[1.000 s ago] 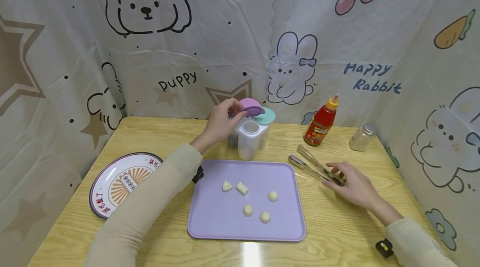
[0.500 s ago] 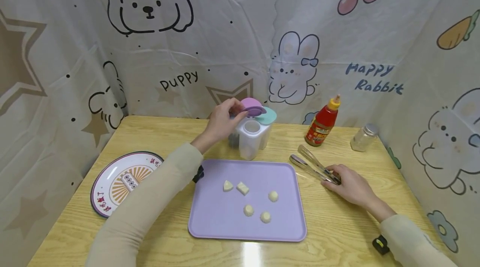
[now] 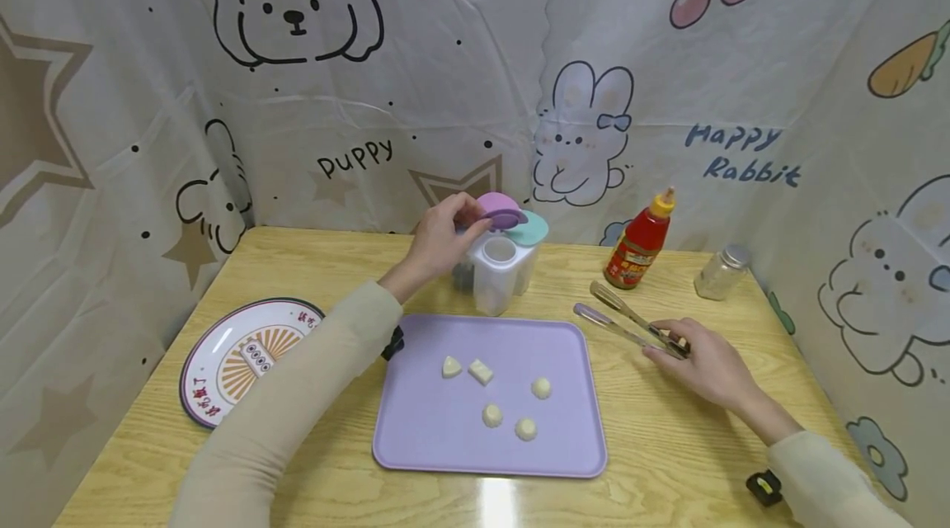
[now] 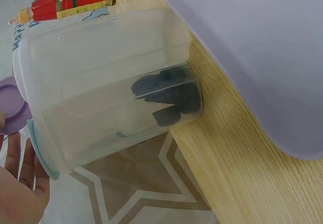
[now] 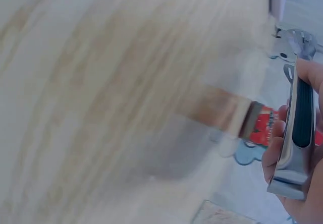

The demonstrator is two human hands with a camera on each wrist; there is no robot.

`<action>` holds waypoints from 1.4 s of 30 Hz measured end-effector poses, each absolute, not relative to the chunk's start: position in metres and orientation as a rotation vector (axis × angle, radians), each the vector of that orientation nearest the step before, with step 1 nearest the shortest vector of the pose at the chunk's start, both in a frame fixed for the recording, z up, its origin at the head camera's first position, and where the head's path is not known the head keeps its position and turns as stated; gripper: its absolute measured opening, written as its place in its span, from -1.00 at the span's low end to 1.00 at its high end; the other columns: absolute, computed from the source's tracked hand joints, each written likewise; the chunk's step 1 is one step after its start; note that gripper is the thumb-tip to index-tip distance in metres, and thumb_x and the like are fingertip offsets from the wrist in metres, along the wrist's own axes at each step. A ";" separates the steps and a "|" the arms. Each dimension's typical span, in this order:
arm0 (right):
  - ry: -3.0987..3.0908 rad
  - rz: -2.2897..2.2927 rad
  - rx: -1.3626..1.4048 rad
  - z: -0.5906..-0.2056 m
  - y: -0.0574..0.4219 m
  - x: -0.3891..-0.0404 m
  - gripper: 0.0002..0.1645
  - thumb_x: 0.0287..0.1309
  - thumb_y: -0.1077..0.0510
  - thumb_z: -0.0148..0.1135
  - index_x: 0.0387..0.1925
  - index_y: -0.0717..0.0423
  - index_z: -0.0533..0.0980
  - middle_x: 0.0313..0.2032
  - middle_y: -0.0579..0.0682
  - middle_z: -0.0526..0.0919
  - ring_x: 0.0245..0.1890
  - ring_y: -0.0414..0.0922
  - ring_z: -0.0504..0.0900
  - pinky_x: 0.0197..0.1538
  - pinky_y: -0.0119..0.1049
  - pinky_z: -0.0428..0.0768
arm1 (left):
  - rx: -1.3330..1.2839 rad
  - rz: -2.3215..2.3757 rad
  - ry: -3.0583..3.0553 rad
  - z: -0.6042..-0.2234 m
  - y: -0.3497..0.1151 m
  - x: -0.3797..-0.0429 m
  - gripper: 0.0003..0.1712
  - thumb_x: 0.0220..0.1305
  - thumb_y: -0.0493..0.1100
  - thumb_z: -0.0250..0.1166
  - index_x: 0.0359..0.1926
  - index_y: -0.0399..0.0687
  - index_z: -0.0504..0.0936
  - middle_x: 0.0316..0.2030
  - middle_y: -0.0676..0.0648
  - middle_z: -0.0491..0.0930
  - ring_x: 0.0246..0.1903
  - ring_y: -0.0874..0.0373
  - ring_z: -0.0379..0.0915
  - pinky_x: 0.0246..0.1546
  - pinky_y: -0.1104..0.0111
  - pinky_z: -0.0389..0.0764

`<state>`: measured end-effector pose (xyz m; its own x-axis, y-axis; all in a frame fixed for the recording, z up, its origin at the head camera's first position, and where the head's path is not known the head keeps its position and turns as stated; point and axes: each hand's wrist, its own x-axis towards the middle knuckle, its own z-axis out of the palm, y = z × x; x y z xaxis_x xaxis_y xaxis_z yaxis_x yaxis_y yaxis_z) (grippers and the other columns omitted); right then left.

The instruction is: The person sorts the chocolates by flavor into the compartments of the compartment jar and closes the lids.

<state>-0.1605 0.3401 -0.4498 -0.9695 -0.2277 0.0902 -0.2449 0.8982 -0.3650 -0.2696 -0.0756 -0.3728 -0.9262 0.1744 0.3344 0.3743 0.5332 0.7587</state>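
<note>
My left hand (image 3: 441, 235) pinches a raised purple flip lid (image 3: 505, 219) on a clear plastic container (image 3: 492, 290) behind the tray. A round opening shows below that lid, while a teal lid (image 3: 530, 228) beside it lies down. In the left wrist view, dark pieces (image 4: 169, 95) sit in one section of the container. At the right, my right hand (image 3: 708, 371) grips metal tongs (image 3: 622, 328) by the handle end, their arms spread and pointing towards the back left. A dark grip panel (image 5: 303, 114) runs along the handle in the right wrist view.
A lilac tray (image 3: 423, 445) bears several small white pieces (image 3: 526, 429). At the left lies a printed plate (image 3: 215, 346), partly covered by my left sleeve. A red sauce bottle (image 3: 637, 252) and a glass jar (image 3: 721, 274) stand at the back right, near the curtain.
My right hand has closed round the tongs' handle and turned them slightly, and they now look lifted. The left hand stays at the purple lid.
</note>
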 end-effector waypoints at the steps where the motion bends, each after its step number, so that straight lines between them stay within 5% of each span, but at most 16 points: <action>1: -3.013 0.580 0.379 -0.447 0.340 -0.160 -0.38 0.33 -0.19 0.42 0.22 0.13 0.63 -0.04 0.18 0.76 -0.15 0.04 0.69 -0.22 -0.06 0.63 | -0.464 -1.342 -2.555 -0.373 -0.076 -0.270 -0.79 0.46 -0.11 0.38 -0.02 -0.09 0.61 -0.07 -0.12 0.66 -0.05 0.01 0.57 0.10 0.16 0.67; 16: -2.875 0.415 0.660 -0.430 0.324 -0.123 -0.63 0.11 -0.13 0.60 -0.13 -0.05 0.73 -0.33 -0.19 0.68 -0.50 -0.45 0.34 -0.49 -0.49 0.34 | -0.483 -1.344 -2.529 -0.372 -0.076 -0.271 -0.81 0.44 -0.14 0.40 -0.06 -0.13 0.63 -0.11 -0.14 0.69 -0.10 0.01 0.60 0.03 0.19 0.66; 42: -2.863 0.426 0.932 -0.455 0.303 -0.105 -0.78 0.21 -0.18 0.52 -0.23 -0.21 0.72 -0.38 -0.40 0.60 -0.51 -0.53 0.32 -0.49 -0.55 0.31 | -0.479 -1.345 -2.545 -0.374 -0.076 -0.272 -0.81 0.45 -0.12 0.39 -0.06 -0.10 0.62 -0.10 -0.13 0.68 -0.08 0.01 0.59 0.07 0.17 0.67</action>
